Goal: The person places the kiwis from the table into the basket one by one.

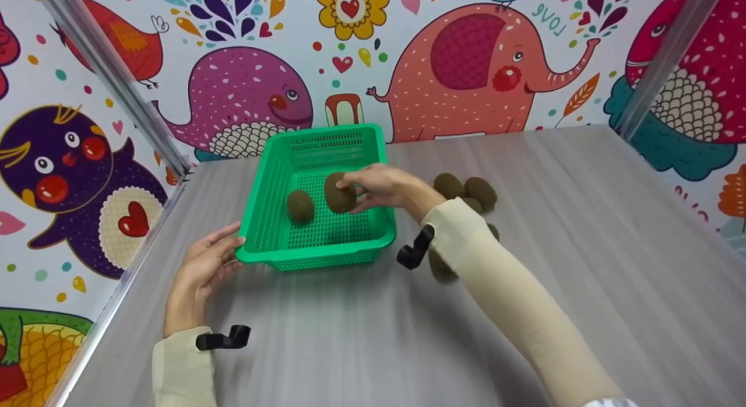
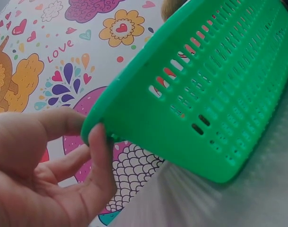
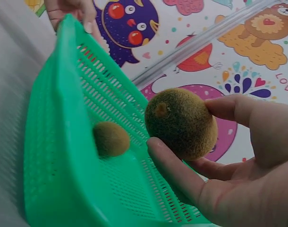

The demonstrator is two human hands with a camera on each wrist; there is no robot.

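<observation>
A green plastic basket [image 1: 323,256] with slotted walls stands on the table. My left hand [image 1: 207,267] pinches its near left corner; in the left wrist view, the thumb and a finger of the left hand [image 2: 54,165] lie on either side of the rim. My right hand [image 1: 382,188] holds a brown fuzzy kiwi [image 1: 339,194] over the inside of the basket. The right wrist view shows that kiwi [image 3: 181,124] between the thumb and fingers of the right hand [image 3: 243,175]. Another kiwi [image 1: 301,207] lies on the basket's floor.
Several more kiwis [image 1: 481,192] lie on the grey table [image 1: 349,337] right of the basket, partly hidden by the right forearm. Walls [image 1: 361,63] with cartoon animals rise behind and at the left, joined by metal posts [image 1: 116,80].
</observation>
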